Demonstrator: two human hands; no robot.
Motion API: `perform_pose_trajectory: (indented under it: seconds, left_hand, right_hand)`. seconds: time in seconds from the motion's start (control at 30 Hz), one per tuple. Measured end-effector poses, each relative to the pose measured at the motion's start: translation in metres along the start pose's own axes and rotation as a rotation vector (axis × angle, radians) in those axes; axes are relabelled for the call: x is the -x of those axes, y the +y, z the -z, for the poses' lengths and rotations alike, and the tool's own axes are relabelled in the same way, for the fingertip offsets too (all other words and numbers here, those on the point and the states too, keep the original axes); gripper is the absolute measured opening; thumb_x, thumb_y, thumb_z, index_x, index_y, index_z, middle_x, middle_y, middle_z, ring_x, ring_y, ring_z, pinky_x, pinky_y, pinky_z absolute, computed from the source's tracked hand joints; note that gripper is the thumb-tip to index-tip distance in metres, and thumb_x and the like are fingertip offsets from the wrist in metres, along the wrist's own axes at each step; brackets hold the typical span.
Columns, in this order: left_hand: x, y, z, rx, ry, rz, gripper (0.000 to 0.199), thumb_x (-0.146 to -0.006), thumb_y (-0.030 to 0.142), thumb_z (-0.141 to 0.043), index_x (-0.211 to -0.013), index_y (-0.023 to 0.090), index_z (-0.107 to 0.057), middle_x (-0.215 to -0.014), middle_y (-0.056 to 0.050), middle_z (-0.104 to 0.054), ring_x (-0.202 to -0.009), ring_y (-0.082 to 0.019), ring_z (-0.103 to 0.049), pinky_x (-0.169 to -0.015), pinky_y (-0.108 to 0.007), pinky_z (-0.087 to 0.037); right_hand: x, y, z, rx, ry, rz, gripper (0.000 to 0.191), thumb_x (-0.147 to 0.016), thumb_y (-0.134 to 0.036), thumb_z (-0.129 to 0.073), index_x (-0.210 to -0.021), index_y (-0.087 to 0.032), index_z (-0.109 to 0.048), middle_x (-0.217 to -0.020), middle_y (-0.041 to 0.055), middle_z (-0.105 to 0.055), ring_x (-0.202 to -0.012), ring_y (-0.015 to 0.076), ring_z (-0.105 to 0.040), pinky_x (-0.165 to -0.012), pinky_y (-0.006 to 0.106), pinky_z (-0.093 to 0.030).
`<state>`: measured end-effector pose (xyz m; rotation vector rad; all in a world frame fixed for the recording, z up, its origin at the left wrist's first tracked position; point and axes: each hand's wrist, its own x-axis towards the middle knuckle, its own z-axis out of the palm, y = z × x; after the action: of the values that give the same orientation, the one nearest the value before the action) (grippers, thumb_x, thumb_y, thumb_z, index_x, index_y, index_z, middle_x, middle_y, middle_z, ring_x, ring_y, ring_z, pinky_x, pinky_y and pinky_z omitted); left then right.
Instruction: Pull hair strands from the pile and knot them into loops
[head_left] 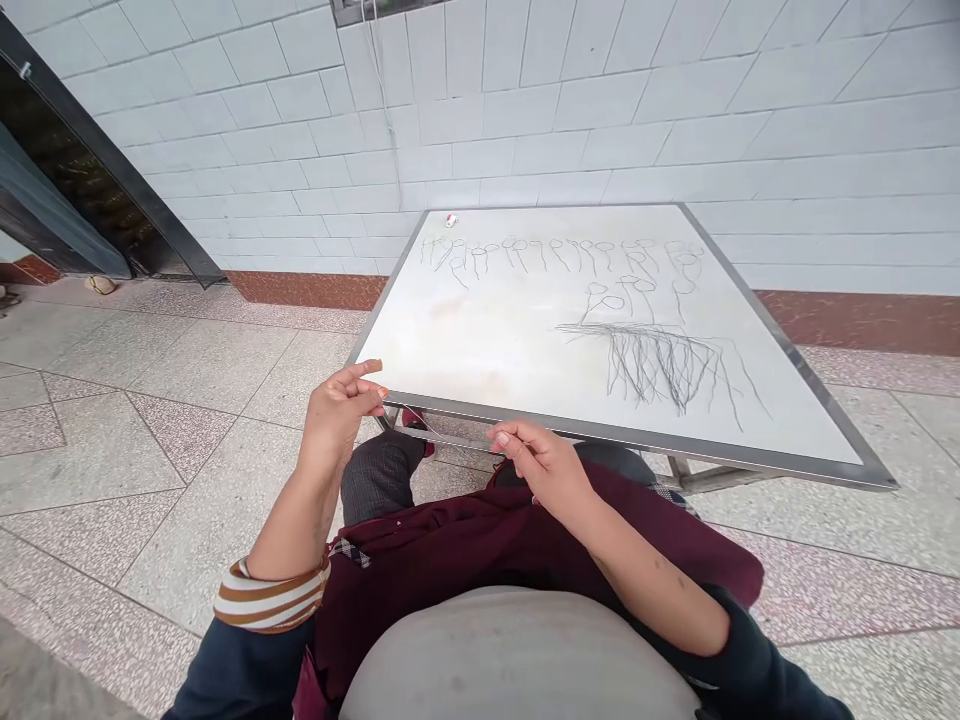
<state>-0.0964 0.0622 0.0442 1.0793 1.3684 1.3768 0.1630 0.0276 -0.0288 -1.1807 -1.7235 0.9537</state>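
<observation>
My left hand [336, 412] is closed in a pinch at the near left corner of the white table [465, 350]. A faint thin strand [411, 416] runs from its fingertips toward my right hand [546, 468], which pinches with thumb and forefinger just below the table's front edge. Across the far part of the tabletop lie several thin dark strands bent into loops with loose tails [517, 250]. A few more looped ones [619, 298] lie nearer. To their right front, a tangled bunch of straight dark strands [667, 365] is spread out.
A small white and red object [451, 220] sits at the table's far left corner. Behind stands a white tiled wall [300, 130] with a hanging cable [390, 120]. A dark doorway [75, 170] is at left. Maroon cloth [450, 540] covers my lap.
</observation>
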Motion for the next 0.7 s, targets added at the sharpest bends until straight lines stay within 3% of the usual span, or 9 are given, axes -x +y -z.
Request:
perform_pose_trajectory:
  seconds: [0.13, 0.3, 0.4, 0.7]
  left_hand:
    - [0.005, -0.003, -0.017, -0.011, -0.063, 0.038, 0.047, -0.056, 0.018, -0.078, -0.101, 0.01, -0.068, -0.063, 0.001, -0.064, -0.056, -0.01, -0.056, -0.056, -0.022, -0.046]
    - [0.009, -0.003, -0.029, -0.005, -0.08, 0.056, 0.046, -0.057, 0.02, -0.078, -0.101, 0.011, -0.068, -0.064, 0.001, -0.065, -0.055, -0.01, -0.056, -0.056, -0.023, -0.047]
    - [0.01, -0.003, -0.03, -0.003, -0.073, 0.057, 0.048, -0.056, 0.021, -0.079, -0.102, 0.011, -0.068, -0.064, 0.001, -0.064, -0.057, -0.011, -0.057, -0.057, -0.023, -0.047]
    - [0.014, -0.008, -0.037, 0.019, -0.063, 0.034, 0.048, -0.061, 0.02, -0.076, -0.107, 0.012, -0.066, -0.064, 0.003, -0.063, -0.055, -0.009, -0.055, -0.059, -0.023, -0.046]
  right_hand:
    - [-0.019, -0.025, 0.002, 0.103, -0.046, 0.117, 0.022, -0.095, -0.035, -0.048, -0.095, -0.026, -0.068, -0.09, 0.0014, -0.071, -0.088, 0.0191, -0.061, -0.078, 0.031, -0.045]
    - [-0.029, -0.034, -0.012, 0.024, -0.238, 0.018, 0.022, -0.092, -0.037, -0.051, -0.098, -0.025, -0.069, -0.075, -0.0018, -0.071, -0.065, 0.0138, -0.061, -0.063, 0.024, -0.043]
    - [-0.027, -0.031, -0.021, 0.03, -0.223, -0.014, 0.022, -0.091, -0.031, -0.051, -0.102, -0.023, -0.068, -0.069, -0.0028, -0.07, -0.057, 0.0118, -0.058, -0.059, 0.023, -0.042]
    - [-0.027, -0.023, -0.028, 0.106, -0.133, 0.034, 0.021, -0.092, -0.025, -0.047, -0.101, -0.024, -0.067, -0.074, -0.0016, -0.069, -0.069, 0.0147, -0.066, -0.067, 0.026, -0.045]
